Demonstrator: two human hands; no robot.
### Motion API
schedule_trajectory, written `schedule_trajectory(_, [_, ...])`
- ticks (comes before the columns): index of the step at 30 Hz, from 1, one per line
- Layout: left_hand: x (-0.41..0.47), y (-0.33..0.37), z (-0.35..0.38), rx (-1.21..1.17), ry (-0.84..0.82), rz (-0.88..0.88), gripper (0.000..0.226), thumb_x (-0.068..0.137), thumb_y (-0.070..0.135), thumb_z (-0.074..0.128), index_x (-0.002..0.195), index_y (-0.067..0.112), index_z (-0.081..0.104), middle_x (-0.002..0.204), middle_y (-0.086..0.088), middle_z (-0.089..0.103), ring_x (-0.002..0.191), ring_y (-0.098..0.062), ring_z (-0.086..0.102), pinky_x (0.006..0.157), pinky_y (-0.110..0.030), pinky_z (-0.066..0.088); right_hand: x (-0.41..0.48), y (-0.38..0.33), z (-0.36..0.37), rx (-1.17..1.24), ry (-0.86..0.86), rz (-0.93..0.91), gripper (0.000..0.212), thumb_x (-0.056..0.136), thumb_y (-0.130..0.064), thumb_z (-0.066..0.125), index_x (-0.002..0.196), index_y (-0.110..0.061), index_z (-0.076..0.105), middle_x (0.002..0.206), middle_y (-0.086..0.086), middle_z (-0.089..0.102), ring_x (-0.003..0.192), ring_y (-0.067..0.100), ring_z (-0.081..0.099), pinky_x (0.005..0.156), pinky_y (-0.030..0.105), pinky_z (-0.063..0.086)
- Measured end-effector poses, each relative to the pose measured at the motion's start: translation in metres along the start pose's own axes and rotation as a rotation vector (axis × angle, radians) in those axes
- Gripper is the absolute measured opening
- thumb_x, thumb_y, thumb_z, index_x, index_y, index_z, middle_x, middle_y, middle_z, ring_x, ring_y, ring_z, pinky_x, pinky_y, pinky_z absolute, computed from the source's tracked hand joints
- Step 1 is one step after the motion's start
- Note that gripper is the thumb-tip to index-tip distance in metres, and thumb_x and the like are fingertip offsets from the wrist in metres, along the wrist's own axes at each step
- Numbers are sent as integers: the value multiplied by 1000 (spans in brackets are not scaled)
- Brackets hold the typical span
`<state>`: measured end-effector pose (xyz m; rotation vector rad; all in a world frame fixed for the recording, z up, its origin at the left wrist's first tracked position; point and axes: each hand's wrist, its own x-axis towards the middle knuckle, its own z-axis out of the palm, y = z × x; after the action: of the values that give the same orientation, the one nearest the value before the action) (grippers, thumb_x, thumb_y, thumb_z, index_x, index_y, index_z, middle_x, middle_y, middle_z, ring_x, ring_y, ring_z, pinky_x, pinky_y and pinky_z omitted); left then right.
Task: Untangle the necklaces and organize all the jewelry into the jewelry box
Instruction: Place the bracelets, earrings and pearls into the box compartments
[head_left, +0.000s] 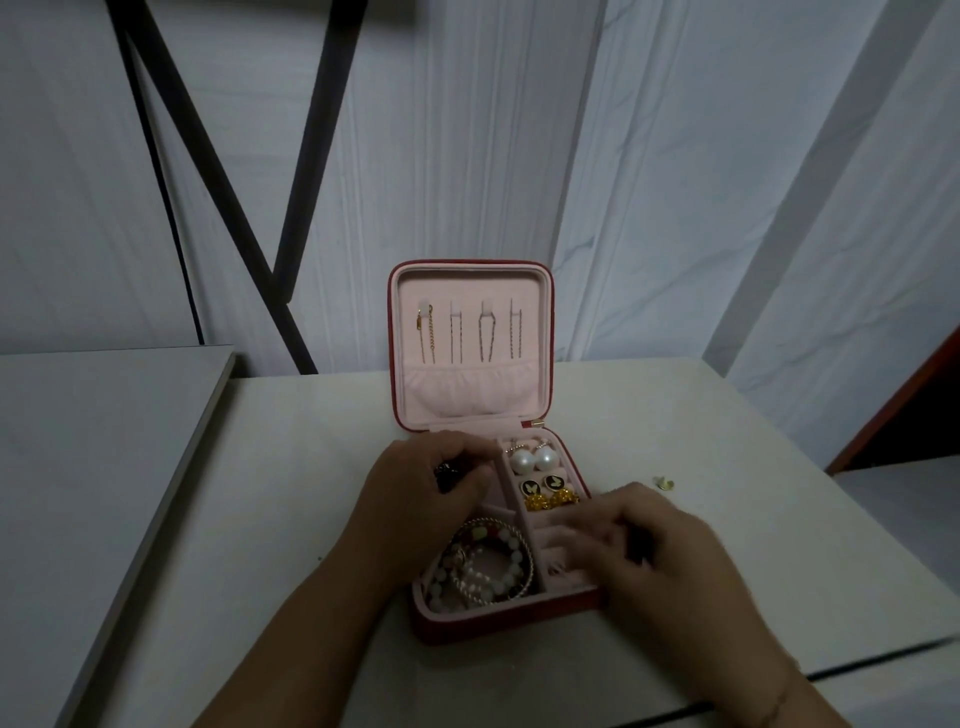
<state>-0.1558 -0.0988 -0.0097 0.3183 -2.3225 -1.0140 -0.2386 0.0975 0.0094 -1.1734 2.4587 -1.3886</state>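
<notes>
Red square jewelry box, pink-lined (441, 631): open, mid-table.
Left hand (436, 483): curled over far-left compartment; grip unclear.
Four thin chain necklaces (467, 332): hung separately in lid.
Beaded bracelets (483, 566): stowed near-left.
Right hand (660, 556): blurred, fingers straight on ring rolls.
Small gold piece (664, 483): still outside, right; probably the last item.

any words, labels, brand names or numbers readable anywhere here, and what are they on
None: no word, label, brand or number is readable in this view.
The jewelry box shows no lettering on its red rim or pink lining.
The black round earrings bear a gold figure, too small to make out, not legible text.
</notes>
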Motion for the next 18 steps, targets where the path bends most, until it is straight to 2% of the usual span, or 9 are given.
schedule_trajectory(3, [0,0,0,9,-8,1,24,87,18,64,104,35,64,93,29,58,94,20,52,80,1,40,3,19,-32,123,240,68,24,79,3,71,74,-20,71,72,1,69,64,12,59,63,13,45])
schedule_trajectory(5, [0,0,0,11,-10,4,25,87,18,64,102,37,63,92,32,56,94,21,52,80,1,40,5,34,-54,89,327,132,21,81,1,69,75,-19,71,76,6,70,69,10,57,64,6,43])
schedule_trajectory(9, [1,0,0,12,-26,-1,26,87,19,65,101,40,61,92,35,55,94,20,52,77,1,41,2,52,-71,23,201,159,22,78,-4,74,74,-26,75,72,0,68,66,12,57,63,9,43])
schedule_trajectory(10, [1,1,0,19,-30,-2,25,87,20,64,101,41,61,92,36,54,93,21,52,76,1,41,1,53,-70,25,175,134,22,76,-10,76,79,-32,74,72,-1,67,65,14,58,62,10,43])
schedule_trajectory(12, [1,1,0,28,-33,0,25,87,21,64,100,42,60,91,37,54,92,21,52,75,1,40,-3,49,-65,15,134,126,13,72,-44,76,83,-39,72,72,-4,66,65,15,59,62,12,43])
schedule_trajectory(13, [1,1,0,31,-35,3,26,86,21,65,100,42,59,91,38,53,92,21,52,74,1,40,-5,51,-64,-12,137,114,30,65,-63,73,83,-40,72,73,-5,66,64,13,58,61,12,43])
schedule_trajectory(14, [0,2,-1,31,-38,5,26,86,21,65,99,43,59,91,38,53,92,21,52,74,1,40,-5,53,-62,-17,133,97,39,59,-70,70,83,-40,72,74,-7,65,64,10,58,61,12,43])
schedule_trajectory(16, [0,2,-1,26,-46,8,28,85,20,66,98,44,58,90,37,54,93,21,52,75,2,40,0,49,-58,-86,153,69,16,64,-49,77,72,-36,72,74,-7,63,68,6,57,63,9,40])
schedule_trajectory(18, [0,1,-1,30,-52,14,27,85,21,67,99,42,60,90,35,55,94,19,53,76,3,39,8,48,-52,-228,148,36,24,69,-21,83,74,-39,68,70,-8,61,74,5,57,66,7,40])
